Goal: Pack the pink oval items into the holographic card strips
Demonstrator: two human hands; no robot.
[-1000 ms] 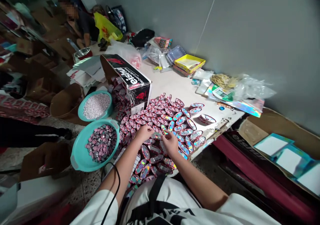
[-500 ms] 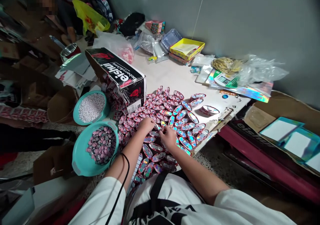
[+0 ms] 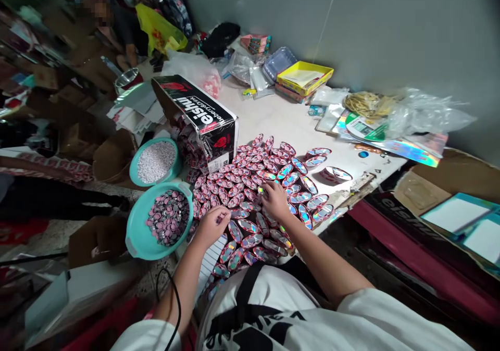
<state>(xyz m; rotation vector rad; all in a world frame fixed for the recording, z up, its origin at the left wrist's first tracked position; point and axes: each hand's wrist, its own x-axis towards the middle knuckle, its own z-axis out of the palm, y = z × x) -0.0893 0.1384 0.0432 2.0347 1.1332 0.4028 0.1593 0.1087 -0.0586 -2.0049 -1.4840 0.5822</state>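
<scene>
Oval cases with red-patterned sides (image 3: 250, 226) stand packed together on the table in front of me. Several have shiny holographic tops, while others hold round pink pieces (image 3: 235, 189). My left hand (image 3: 213, 227) is closed above the near left edge of the cases, with a small dark thing at its fingertips that I cannot make out. Over the middle of the cases, my right hand (image 3: 275, 202) has its fingers curled down; a small yellowish bit shows beside the fingertips. What these fingers grip is hidden.
Left of the cases stand a teal basin (image 3: 135, 236) of pink-and-silver round pieces and a teal bowl (image 3: 177, 158) of small white pieces. A black carton (image 3: 203, 106) lies tipped beyond them. Plastic bags, a yellow tray (image 3: 326, 75) and holographic sheets (image 3: 420, 150) line the wall. A person sits far left.
My left hand has drawn back toward me and left, away from the right hand. My right hand has shifted slightly forward over the cases. The view has turned a little left.
</scene>
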